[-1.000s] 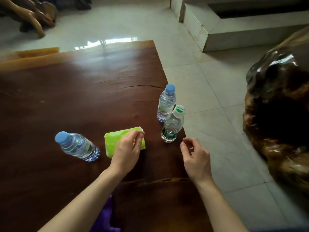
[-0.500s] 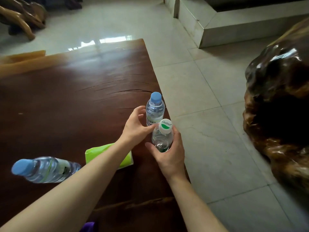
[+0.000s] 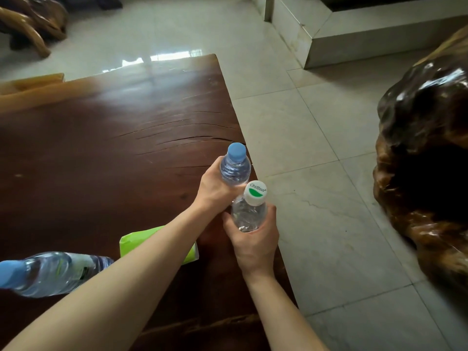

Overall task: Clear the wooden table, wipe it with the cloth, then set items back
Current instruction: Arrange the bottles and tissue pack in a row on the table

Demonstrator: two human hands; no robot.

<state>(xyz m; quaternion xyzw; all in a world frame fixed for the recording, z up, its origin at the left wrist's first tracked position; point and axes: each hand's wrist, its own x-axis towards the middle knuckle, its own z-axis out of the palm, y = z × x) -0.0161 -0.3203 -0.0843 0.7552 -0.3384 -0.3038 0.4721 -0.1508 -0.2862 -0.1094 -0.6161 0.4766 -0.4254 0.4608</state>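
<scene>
Fingers [image 3: 229, 191] of the left hand [image 3: 215, 188] wrap the body of the blue-capped bottle [image 3: 235, 168], and those of the right hand [image 3: 253, 236] curl round the white-capped bottle [image 3: 249, 214] from below, just under its shoulder. Both bottles stand upright and close together, near the frame's centre over the tabletop's right edge; whether their bases have left the wood I cannot tell, since the hands hide them. Taking one in each hand looks like a way to clear two items in a single trip, and the upright hold keeps the water settled.

Further out, in the lower middle of the frame, a green packet [image 3: 131, 244] lies flat on the tabletop [image 3: 101, 148], partly under the left forearm. At the lower left a third bottle [image 3: 53, 274], also blue-capped, lies on its side with its cap at the frame's edge. Both probably wait their turn.

Counted: three bottles, two with blue caps and one with a white cap, and one green packet. No cloth shows anywhere. Clearing seems barely begun, with wiping yet to come. Pale floor tiles [image 3: 329, 211] fill the right side.
</scene>
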